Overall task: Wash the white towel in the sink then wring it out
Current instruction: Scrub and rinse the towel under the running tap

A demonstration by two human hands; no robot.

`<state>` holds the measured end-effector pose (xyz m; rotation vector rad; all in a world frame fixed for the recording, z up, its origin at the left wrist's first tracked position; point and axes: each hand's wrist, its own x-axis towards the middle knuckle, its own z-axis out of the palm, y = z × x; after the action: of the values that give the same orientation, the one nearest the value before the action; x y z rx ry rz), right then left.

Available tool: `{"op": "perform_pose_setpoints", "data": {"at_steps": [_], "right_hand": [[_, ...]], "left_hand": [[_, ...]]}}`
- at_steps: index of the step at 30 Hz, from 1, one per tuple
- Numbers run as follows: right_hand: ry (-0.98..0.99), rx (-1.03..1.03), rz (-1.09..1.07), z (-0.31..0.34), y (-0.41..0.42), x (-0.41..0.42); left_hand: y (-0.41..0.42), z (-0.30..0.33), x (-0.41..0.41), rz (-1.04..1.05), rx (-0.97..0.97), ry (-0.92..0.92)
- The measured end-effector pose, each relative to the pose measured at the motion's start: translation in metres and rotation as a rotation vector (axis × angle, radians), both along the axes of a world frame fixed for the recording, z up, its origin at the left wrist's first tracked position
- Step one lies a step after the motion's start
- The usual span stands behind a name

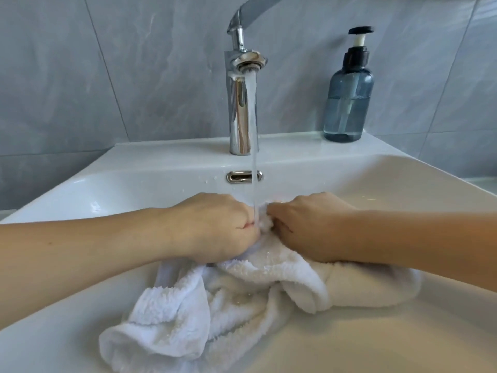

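Observation:
A white fluffy towel (242, 297) lies bunched in the white sink (376, 332), spreading toward the front left and right. My left hand (215, 227) and my right hand (309, 227) grip a bunched part of the towel close together, knuckles facing each other. A stream of water (254, 157) falls from the chrome tap (240, 103) onto the towel between my two hands. My fingertips are hidden in the cloth.
A blue-grey pump bottle (348, 103) of soap stands on the sink's back ledge at the right. A chrome overflow slot (236, 176) sits in the back wall of the basin. Grey tiles cover the wall behind.

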<state>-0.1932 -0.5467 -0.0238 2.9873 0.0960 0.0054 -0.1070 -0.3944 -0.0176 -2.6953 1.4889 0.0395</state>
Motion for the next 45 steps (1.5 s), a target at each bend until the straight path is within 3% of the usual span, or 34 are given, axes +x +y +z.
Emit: {"op": "perform_pose_setpoints", "data": {"at_steps": [4,9,15,19,23,27,30,34,38,42,45], "right_hand": [[-0.059,0.023,0.04,-0.002,-0.004,0.002],[-0.069,0.064,0.007,-0.002,-0.002,0.005],[0.159,-0.094,-0.154,0.016,0.018,-0.003],[0.296,0.107,-0.118,0.035,0.014,-0.02],[0.168,-0.002,-0.15,0.015,0.007,-0.021],[0.129,0.123,-0.031,0.01,0.004,-0.016],[-0.015,0.214,0.013,0.008,0.005,-0.018],[0.207,0.201,-0.039,0.01,0.003,-0.022],[0.152,0.198,-0.147,0.004,0.001,-0.016],[0.193,0.32,-0.182,0.011,0.006,-0.02],[0.153,0.211,-0.229,0.009,0.006,-0.017]], "left_hand": [[-0.004,0.004,0.006,-0.009,0.011,0.066],[-0.019,0.001,0.008,-0.009,0.1,-0.061],[-0.005,0.021,0.013,-0.111,0.072,0.284],[-0.007,0.022,0.013,-0.086,0.241,0.016],[-0.01,0.024,0.001,-0.259,0.203,0.063],[-0.012,0.024,0.014,-0.179,0.262,0.013],[-0.009,0.016,0.011,-0.288,0.194,0.097],[-0.012,0.018,0.024,-0.25,0.244,0.011],[-0.017,0.014,0.025,-0.335,0.167,0.184],[-0.016,0.014,0.03,-0.21,0.218,0.033],[-0.012,0.012,0.026,-0.265,0.126,0.242]]}}
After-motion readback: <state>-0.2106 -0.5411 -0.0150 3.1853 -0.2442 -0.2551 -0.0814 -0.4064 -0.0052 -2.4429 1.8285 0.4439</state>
